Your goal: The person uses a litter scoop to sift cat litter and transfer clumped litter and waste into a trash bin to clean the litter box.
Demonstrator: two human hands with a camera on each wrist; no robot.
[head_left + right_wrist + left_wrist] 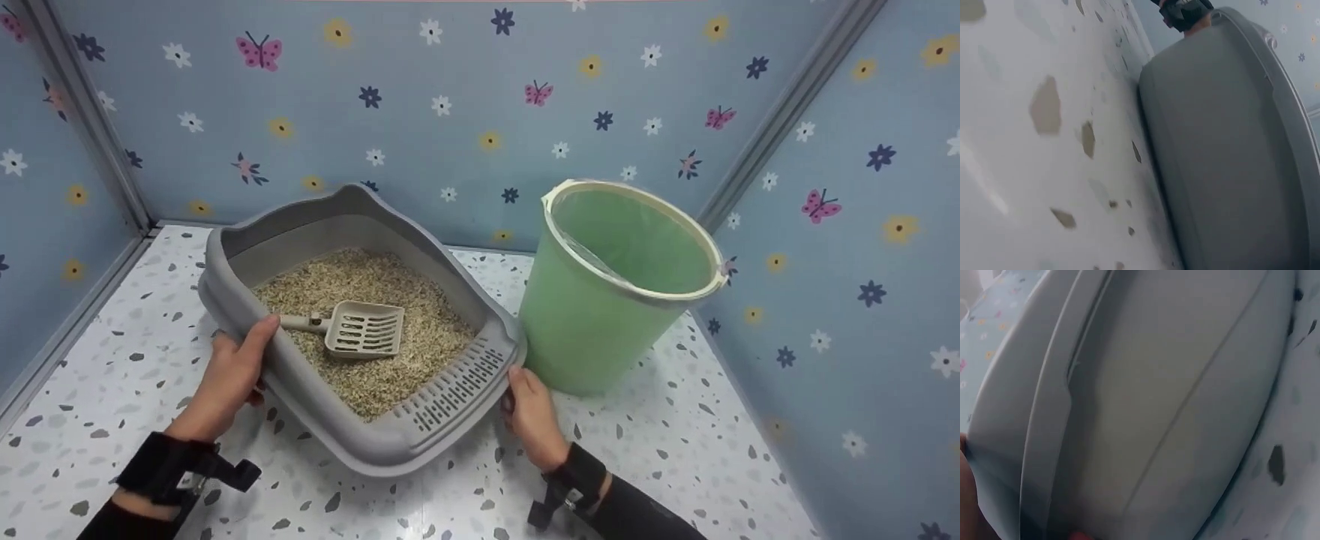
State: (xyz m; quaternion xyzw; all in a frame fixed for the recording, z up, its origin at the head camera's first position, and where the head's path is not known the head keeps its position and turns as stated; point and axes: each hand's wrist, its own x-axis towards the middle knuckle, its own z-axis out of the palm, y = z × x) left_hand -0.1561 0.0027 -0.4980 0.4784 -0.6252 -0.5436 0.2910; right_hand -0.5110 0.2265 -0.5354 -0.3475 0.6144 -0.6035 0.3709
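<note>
A grey cat litter box, turned at an angle, stands on the speckled surface, with pale brown litter inside. On the litter lies a beige slotted scoop, its handle pointing at the left rim. My left hand grips that rim, thumb on top by the handle's end and fingers beneath. At the front right corner, my right hand holds the rim with its thumb on the edge. The left wrist view shows the box's outer wall close up, and the right wrist view shows another outer side.
A green bin with a cream rim and clear liner stands right beside the box's right corner. Blue flower-and-butterfly panels enclose the back and both sides. The white speckled surface extends toward the front.
</note>
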